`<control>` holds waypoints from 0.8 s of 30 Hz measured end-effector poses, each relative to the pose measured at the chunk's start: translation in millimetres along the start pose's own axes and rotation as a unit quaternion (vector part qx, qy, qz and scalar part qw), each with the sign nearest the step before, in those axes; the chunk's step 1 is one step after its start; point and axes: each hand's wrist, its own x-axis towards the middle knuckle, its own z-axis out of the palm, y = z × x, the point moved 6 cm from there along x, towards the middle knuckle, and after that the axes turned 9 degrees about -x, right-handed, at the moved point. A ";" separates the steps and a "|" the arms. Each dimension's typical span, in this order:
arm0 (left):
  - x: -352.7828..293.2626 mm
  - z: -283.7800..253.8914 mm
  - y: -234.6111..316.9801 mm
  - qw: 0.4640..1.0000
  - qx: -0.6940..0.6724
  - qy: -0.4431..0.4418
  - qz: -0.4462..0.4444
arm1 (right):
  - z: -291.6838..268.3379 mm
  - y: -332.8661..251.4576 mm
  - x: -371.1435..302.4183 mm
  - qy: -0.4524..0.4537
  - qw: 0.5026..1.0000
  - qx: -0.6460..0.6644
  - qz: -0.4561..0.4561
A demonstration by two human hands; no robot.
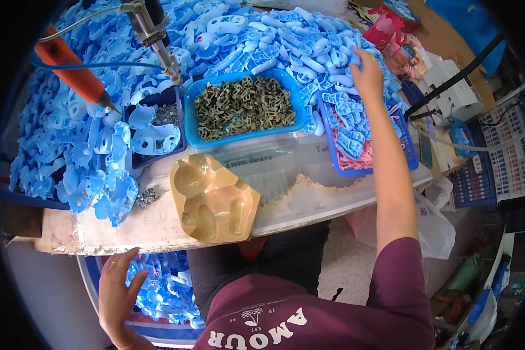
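My right hand point(367, 74) reaches far across the table, its fingers closed on a light blue plastic part point(356, 60) at the edge of a big heap of the same blue parts point(262, 35). Just below it a blue tray point(410, 153) holds flat blue and pink pieces. My left hand point(118, 294) hangs below the table edge with fingers spread, holding nothing, beside a basin of blue parts point(163, 289). A tan moulded jig point(213, 201) sits at the table's front.
A blue basket point(300, 111) holds dark green small parts. A dark tray point(178, 125) contains blue parts and screws. An orange-handled powered screwdriver point(76, 73) and a metal tool point(154, 38) hang over the left pile. Clear plastic sheet point(291, 175) covers the bench.
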 end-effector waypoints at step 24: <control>111.3 89.5 161.5 0.891 -0.108 0.165 0.408 | -67.7 -136.1 -87.7 -0.267 0.914 0.300 0.058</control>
